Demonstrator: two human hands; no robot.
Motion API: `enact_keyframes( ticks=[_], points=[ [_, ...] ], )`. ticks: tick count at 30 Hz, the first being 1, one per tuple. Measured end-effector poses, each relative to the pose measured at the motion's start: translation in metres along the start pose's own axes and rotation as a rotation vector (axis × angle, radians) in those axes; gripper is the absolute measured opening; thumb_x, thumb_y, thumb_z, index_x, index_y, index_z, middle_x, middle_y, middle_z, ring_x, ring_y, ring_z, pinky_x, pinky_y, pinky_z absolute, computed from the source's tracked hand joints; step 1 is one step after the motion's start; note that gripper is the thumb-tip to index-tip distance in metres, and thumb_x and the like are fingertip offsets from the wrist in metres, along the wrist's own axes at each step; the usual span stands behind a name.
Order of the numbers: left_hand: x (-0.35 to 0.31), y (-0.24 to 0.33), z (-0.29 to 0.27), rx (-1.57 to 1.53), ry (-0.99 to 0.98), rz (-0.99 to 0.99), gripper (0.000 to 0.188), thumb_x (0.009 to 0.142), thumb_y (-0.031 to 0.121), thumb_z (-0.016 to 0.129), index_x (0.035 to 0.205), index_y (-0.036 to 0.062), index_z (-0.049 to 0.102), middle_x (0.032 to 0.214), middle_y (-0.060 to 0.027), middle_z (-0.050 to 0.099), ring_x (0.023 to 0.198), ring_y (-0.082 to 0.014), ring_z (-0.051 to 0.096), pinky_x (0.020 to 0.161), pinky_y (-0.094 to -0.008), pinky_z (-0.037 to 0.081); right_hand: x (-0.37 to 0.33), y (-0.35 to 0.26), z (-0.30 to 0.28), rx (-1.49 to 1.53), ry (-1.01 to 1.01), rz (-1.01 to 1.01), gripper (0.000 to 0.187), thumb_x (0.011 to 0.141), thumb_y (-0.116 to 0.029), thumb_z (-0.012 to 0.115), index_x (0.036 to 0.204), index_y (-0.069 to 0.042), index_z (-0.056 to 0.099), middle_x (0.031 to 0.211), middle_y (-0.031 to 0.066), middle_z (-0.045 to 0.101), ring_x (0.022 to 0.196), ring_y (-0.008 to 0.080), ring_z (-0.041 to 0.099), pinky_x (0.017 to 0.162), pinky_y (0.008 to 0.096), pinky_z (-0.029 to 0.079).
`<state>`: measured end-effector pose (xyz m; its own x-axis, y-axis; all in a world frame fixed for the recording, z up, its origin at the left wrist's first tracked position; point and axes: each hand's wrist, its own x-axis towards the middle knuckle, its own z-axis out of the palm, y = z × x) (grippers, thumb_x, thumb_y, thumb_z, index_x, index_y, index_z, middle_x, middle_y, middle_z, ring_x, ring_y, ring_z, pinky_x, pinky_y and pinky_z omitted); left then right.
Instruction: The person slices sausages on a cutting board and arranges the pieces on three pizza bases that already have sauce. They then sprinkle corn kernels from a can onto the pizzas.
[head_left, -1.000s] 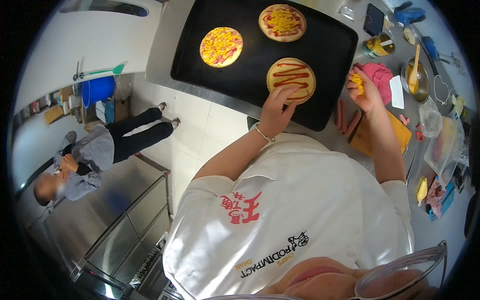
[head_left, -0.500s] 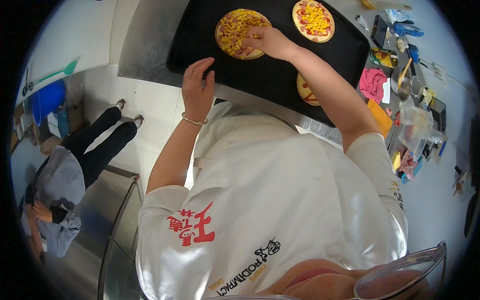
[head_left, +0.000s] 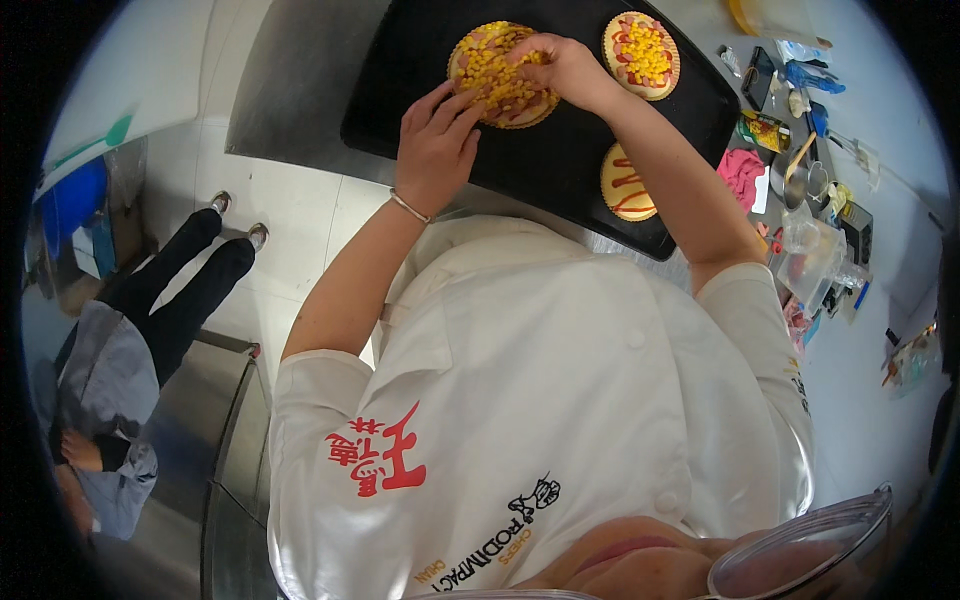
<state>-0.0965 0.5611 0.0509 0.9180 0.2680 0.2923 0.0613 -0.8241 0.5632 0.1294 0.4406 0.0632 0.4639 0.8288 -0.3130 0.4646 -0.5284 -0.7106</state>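
A round pizza base (head_left: 505,120) with a fluted edge lies on a black baking tray (head_left: 410,60), topped with yellow corn kernels (head_left: 484,62) and pieces of pinkish sausage. My left hand (head_left: 437,138) has its fingers stretched out, their tips on the near left part of this pizza. From the right my right hand (head_left: 572,72) reaches over it, fingers bent and pinched together among the kernels. Its fingertips are partly hidden in the topping. Farther right on the tray, a smaller pizza (head_left: 641,57) carries corn and sausage. Nearer me, another base (head_left: 627,185) bears red sauce stripes, partly behind my right forearm.
A metal worktop (head_left: 290,110) borders the tray. To the right stand an opened can (head_left: 764,130), a pink cloth (head_left: 740,178), a metal pot (head_left: 793,188) and plastic bags (head_left: 808,250). At the left, another person (head_left: 110,370) stands near a steel counter (head_left: 180,440).
My left hand has moved right and up from beside the pizza onto its edge. My right hand stays over the corn, now nearer the pizza's upper right. The view has shifted slightly.
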Motion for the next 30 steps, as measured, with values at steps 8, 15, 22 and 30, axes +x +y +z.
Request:
enact_keyframes(
  ticks=[8,15,22,30],
  points=[
    [0.020,0.018,0.018,0.145,-0.290,0.125,0.050,0.090,0.031,0.069,0.136,0.0152,0.060,0.148,-0.0040,0.048,0.146,-0.0271,0.032,0.121,-0.0509,0.020,-0.018,-0.005,-0.001,1.174,0.176,0.467,0.019,0.095,-0.011,0.068,0.113,-0.004,0.065,0.115,0.0064,0.062,0.106,0.0171,0.063,0.091,0.0324,0.058],
    [0.016,0.017,0.010,0.084,-0.239,0.100,0.041,0.088,0.022,0.072,0.128,0.0138,0.065,0.144,-0.0048,0.052,0.144,-0.0293,0.034,0.121,-0.0520,0.021,-0.038,0.009,0.031,0.636,0.297,0.259,0.023,0.087,-0.010,0.072,0.109,-0.004,0.073,0.108,0.0118,0.072,0.095,0.0226,0.070,0.084,0.0308,0.055],
    [0.028,0.009,0.009,0.123,-0.197,0.026,0.032,0.092,0.016,0.068,0.124,0.0128,0.066,0.143,-0.0060,0.054,0.143,-0.0297,0.035,0.120,-0.0525,0.022,-0.041,0.002,0.033,0.217,0.292,0.010,0.017,0.089,-0.005,0.070,0.106,-0.005,0.073,0.102,0.0093,0.072,0.092,0.0172,0.069,0.083,0.0287,0.055],
    [0.024,-0.003,0.008,0.152,-0.149,0.051,0.038,0.092,0.019,0.069,0.129,0.0159,0.064,0.144,-0.0041,0.053,0.144,-0.0280,0.035,0.120,-0.0531,0.023,-0.045,0.004,0.007,0.331,0.225,0.130,0.017,0.087,-0.003,0.069,0.103,-0.006,0.075,0.104,0.0120,0.074,0.091,0.0239,0.072,0.083,0.0336,0.057]
  ],
)
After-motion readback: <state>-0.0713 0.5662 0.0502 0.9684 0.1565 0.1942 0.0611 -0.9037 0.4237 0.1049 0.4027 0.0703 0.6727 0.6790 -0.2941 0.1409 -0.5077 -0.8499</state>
